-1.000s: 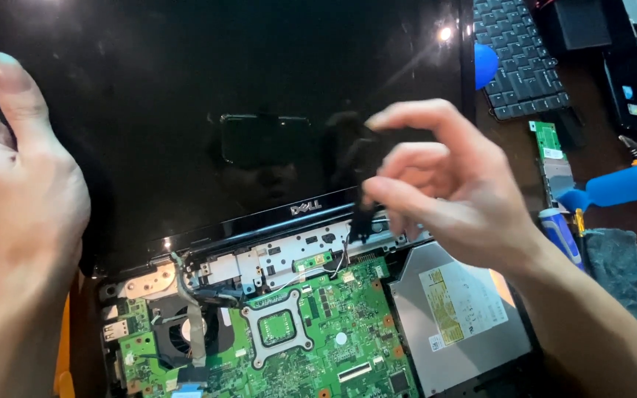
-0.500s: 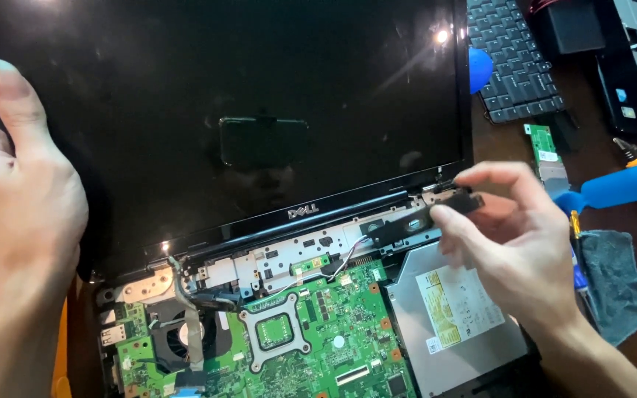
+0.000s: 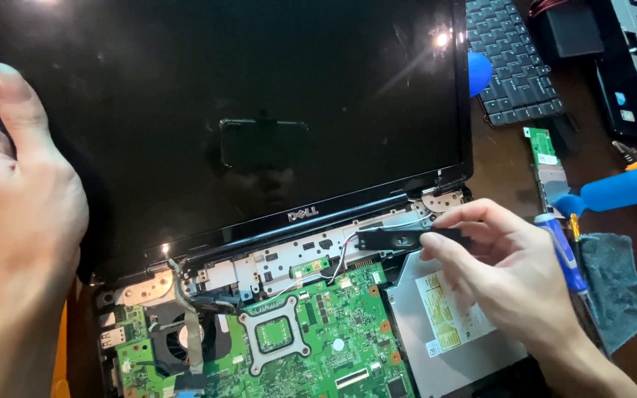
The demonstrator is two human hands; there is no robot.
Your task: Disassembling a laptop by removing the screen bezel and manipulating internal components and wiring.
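The right hand (image 3: 503,273) pinches a small black speaker bar (image 3: 399,238) just below the screen's (image 3: 245,110) right hinge; its thin wires (image 3: 340,258) probably remain plugged in, so lift gently. The left hand (image 3: 23,199) grips the screen's left edge.

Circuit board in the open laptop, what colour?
Green, with silver and black parts on it. The circuit board shows in the head view, below the black screen.
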